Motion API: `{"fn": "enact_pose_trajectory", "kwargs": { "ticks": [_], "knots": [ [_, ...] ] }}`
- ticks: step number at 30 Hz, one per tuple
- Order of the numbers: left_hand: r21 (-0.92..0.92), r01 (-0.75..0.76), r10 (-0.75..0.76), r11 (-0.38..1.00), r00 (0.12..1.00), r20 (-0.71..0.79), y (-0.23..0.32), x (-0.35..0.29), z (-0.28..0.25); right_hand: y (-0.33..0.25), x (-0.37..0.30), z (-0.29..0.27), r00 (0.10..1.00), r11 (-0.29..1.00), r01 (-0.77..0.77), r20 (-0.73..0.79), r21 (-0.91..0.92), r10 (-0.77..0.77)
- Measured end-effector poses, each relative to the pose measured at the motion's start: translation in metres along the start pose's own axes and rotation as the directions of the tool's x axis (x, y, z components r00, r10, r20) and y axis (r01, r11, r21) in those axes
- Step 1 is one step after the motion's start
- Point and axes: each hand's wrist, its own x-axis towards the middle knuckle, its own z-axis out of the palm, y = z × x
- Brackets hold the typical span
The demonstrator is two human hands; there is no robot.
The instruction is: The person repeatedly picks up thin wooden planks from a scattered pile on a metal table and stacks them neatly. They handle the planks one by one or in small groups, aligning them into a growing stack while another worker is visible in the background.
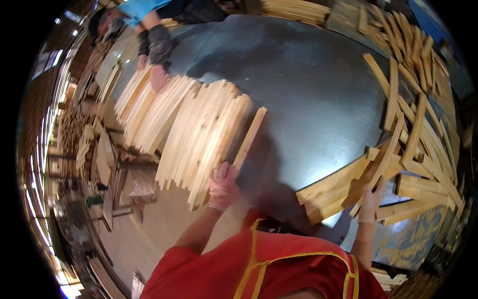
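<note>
My left hand (224,186), in a pale glove, is closed around the near end of a single wooden strip (251,134) lying at a slant on the dark table. Just left of it, light wooden strips (206,132) lie side by side in a tight row, their near ends overhanging the table edge. At the right, my right hand (369,204), slightly blurred, closes on a long wooden strip (391,152) that crosses over other pieces. Wider boards (331,192) lie beside that hand.
Across the dark metal table (298,74), a co-worker's gloved hand (158,78) rests on another row of strips (162,112). Loose strips (420,129) pile up along the right side. More lumber (294,11) is stacked at the far edge. A wooden stand (117,172) is at the left.
</note>
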Motion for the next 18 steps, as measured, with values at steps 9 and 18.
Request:
{"fn": "enact_pose_trajectory", "kwargs": {
  "ticks": [9, 18],
  "knots": [
    [-0.264, 0.077, 0.052, 0.961, 0.892, 0.449, 0.014, 0.024, -0.03, 0.023, -0.155, 0.176, 0.779, 0.766, -0.533, 0.562, 0.359, 0.279],
    [0.09, -0.149, 0.168, 0.985, 0.944, -0.283, -0.015, 0.026, 0.03, -0.064, -0.137, 0.22, 0.223, 0.913, 0.405, 0.974, -0.048, -0.048]
  ]
}}
